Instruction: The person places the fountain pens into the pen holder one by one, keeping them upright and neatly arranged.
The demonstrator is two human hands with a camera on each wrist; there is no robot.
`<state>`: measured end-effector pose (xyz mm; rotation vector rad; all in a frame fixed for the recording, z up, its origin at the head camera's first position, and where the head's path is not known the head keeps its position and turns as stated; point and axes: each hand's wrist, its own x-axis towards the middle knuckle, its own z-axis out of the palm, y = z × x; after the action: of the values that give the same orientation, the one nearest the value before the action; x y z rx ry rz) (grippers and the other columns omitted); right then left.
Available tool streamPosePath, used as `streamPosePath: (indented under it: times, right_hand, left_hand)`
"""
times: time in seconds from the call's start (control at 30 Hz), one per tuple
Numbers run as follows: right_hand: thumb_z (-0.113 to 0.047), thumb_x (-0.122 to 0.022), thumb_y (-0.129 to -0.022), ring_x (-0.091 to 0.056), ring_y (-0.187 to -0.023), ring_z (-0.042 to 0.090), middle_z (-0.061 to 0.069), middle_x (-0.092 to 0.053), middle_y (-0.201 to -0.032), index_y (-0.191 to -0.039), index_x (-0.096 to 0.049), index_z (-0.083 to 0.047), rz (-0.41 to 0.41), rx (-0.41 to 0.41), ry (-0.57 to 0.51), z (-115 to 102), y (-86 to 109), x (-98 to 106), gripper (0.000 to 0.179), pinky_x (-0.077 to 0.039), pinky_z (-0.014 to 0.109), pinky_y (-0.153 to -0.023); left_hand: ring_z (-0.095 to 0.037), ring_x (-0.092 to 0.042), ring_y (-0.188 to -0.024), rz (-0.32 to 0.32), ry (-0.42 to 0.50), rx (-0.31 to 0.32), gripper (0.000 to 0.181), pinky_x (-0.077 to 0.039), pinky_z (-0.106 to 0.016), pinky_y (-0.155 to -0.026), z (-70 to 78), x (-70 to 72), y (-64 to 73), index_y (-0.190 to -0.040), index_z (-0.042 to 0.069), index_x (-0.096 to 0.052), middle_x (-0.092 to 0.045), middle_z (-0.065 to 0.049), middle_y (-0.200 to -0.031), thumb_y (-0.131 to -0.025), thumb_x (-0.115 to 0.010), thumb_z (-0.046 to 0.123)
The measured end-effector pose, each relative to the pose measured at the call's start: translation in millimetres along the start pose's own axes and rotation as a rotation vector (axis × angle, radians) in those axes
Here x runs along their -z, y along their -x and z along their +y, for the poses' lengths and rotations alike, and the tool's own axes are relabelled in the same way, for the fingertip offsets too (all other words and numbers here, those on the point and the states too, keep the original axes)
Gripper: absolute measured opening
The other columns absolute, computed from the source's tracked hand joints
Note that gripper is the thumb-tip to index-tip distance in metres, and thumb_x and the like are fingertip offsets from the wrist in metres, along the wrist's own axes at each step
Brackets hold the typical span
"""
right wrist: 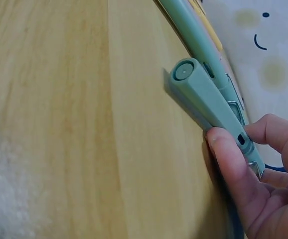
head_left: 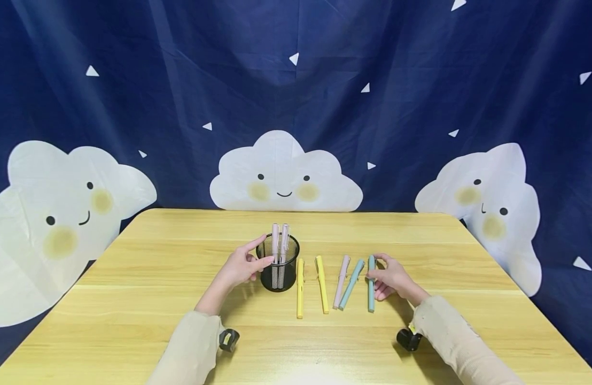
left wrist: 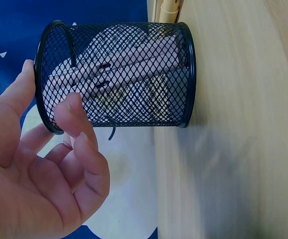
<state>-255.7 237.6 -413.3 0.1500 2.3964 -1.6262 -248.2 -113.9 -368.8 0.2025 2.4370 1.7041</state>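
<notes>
A black mesh pen cup (head_left: 290, 277) stands upright on the table with two pale lilac pens (head_left: 275, 235) inside. My left hand (head_left: 239, 267) holds the cup at its rim between thumb and finger; in the left wrist view the other fingers (left wrist: 91, 181) curl beside the mesh. On the right, my right hand (head_left: 394, 278) pinches a teal pen (head_left: 371, 300) between thumb and finger near its clip end. The right wrist view shows this pen's (right wrist: 204, 92) round end facing the camera. Left of it lies a second teal pen (head_left: 351, 285).
Between the cup and the teal pens lie two yellow pens (head_left: 300, 294) and a lilac pen (head_left: 341, 283), side by side on the wooden table (head_left: 132, 321). Behind the table hangs a dark blue curtain (head_left: 257, 96) with white clouds.
</notes>
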Motion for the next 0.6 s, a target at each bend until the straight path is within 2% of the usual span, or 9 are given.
streamPosePath:
  times: [0.6]
  right_hand:
    - [-0.002,-0.056,-0.081,-0.053,-0.037,0.018,0.011,-0.053,-0.054,-0.137,-0.022,-0.005,-0.006,-0.001,-0.024,-6.0,3.7,0.7,0.066,-0.048,0.033,-0.040]
  left_hand:
    - [-0.014,-0.043,-0.044,0.007,-0.020,0.006,0.068,-0.033,-0.022,-0.041,3.6,-0.1,2.7,-0.140,0.016,-0.033,-0.055,-0.014,-0.065,-0.081,-0.067,0.022]
